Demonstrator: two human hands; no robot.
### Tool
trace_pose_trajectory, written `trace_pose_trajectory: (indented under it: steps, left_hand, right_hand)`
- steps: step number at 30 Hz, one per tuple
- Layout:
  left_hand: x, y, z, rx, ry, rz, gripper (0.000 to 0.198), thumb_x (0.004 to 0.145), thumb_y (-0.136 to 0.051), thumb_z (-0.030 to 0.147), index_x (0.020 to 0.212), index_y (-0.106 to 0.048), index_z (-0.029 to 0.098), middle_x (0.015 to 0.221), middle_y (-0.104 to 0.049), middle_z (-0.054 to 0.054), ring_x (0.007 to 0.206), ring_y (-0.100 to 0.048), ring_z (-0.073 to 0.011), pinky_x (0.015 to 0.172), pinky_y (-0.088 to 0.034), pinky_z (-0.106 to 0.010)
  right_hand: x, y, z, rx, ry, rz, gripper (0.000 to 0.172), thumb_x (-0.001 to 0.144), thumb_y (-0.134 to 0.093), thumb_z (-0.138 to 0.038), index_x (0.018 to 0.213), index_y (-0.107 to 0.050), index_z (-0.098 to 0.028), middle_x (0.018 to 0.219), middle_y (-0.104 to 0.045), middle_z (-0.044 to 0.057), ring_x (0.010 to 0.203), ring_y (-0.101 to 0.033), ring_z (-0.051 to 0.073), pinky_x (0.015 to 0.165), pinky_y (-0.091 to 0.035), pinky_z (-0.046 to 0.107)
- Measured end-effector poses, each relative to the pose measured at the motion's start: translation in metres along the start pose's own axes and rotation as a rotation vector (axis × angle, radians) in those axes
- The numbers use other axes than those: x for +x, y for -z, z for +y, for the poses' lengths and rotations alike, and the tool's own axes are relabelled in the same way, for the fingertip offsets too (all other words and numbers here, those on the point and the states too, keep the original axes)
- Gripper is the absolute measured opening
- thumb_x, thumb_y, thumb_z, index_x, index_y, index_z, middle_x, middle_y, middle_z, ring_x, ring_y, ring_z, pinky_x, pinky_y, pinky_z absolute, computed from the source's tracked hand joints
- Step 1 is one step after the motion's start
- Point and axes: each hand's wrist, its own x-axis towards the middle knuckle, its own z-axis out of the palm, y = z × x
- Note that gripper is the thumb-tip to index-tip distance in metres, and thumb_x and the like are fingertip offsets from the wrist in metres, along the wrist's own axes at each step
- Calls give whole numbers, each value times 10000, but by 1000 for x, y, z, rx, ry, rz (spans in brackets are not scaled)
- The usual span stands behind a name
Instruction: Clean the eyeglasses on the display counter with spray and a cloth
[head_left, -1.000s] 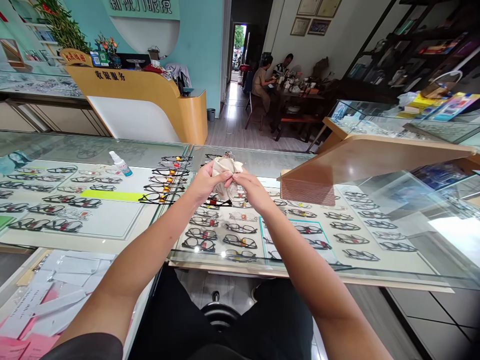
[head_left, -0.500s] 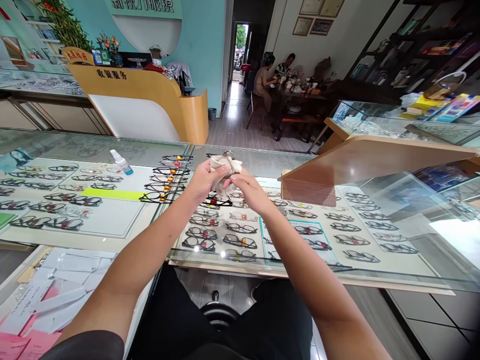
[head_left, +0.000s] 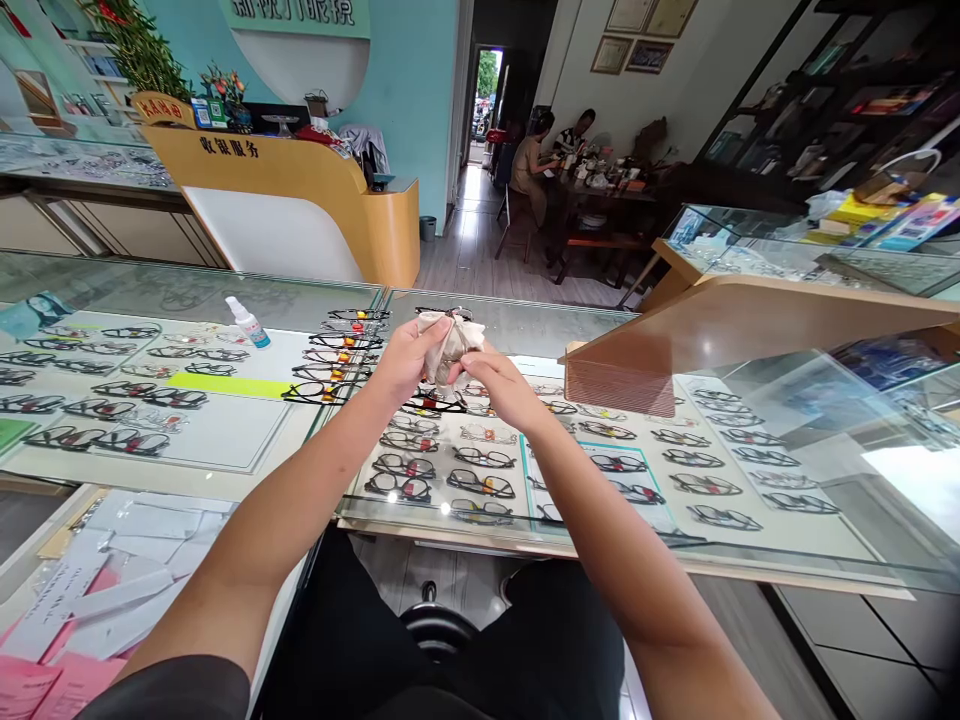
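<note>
Cloth is bunching between the two hands above the counter, lying to the right of the left hand and at the far, left side of the right hand, with both touching it and neither clearly nearer. The left fingers are gripping its left side, thumb across the near face, while the right fingers are closing narrowly on its lower right edge. Its crumpled bulk is showing no sure long axis, seeming at most slightly longer away from the body, and its folds are hiding whatever they may be wrapping.
</note>
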Motion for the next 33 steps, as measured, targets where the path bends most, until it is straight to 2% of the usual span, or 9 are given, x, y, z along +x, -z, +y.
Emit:
trace_pose_trajectory:
  steps: [3, 7, 12, 16, 19, 23, 29, 33]
  left_hand:
    - [1, 1, -2, -16, 14, -13, 656, 629, -1059, 688, 924, -785, 170, 748, -755, -19, 621, -651, -144, 566, -486, -259]
    - [3, 4, -1, -36, 32, -54, 653, 633, -1063, 672, 923, -780, 161, 837, -804, -47, 726, -726, -172, 676, -553, -269]
    - [0, 6, 3, -35, 39, -150, 614, 675, -1067, 594, 986, -774, 153, 836, -789, -47, 756, -729, -185, 719, -553, -288]
    - [-5, 3, 6, -14, 58, -209, 625, 646, -1104, 472, 1061, -744, 174, 866, -774, -18, 750, -698, -164, 718, -532, -283]
    - [-7, -1, 4, 21, 33, -220, 637, 636, -1109, 452, 1070, -721, 193, 783, -727, 17, 739, -675, -160, 727, -526, -284]
    - [-8, -4, 2, 92, -16, -237, 590, 686, -1074, 515, 1021, -689, 219, 632, -654, 44, 647, -625, -165, 703, -517, -302]
    - [-9, -9, 2, 129, -54, -184, 597, 673, -1058, 589, 944, -670, 225, 547, -611, 59, 519, -543, -140, 626, -467, -298]
    - [-8, -10, -2, 119, -81, -92, 598, 661, -1059, 610, 914, -692, 211, 601, -642, 48, 536, -550, -125, 640, -466, -290]
  right_hand:
    - [0, 0, -1, 11, -4, 4, 462, 1044, -591, -569, 821, -826, -240, 1110, -720, 70, 1120, -623, 270, 1145, -437, 385]
    - [-1, 0, -1, 57, -27, 13, 442, 1039, -573, -539, 823, -808, -233, 943, -719, 55, 1043, -628, 261, 1099, -432, 392]
    - [0, 1, 1, 142, -63, 66, 436, 1006, -607, -554, 809, -812, -223, 896, -723, 50, 933, -614, 239, 986, -448, 383]
    - [2, 0, 3, 221, -86, 86, 456, 959, -646, -613, 774, -787, -220, 819, -690, 36, 838, -587, 221, 900, -453, 375]
    - [3, -1, 4, 226, -73, 95, 462, 950, -664, -623, 753, -771, -219, 798, -677, 27, 815, -581, 211, 865, -450, 366]
    - [2, -4, 5, 201, -85, 81, 500, 960, -669, -673, 775, -780, -222, 806, -717, 39, 828, -611, 222, 848, -477, 365]
    - [1, -7, 7, 153, -72, 47, 593, 965, -653, -766, 774, -775, -218, 860, -753, 53, 906, -651, 238, 918, -498, 373]
    - [1, -9, 5, 126, -81, 32, 615, 962, -639, -789, 770, -777, -221, 834, -739, 45, 851, -634, 226, 880, -495, 366]
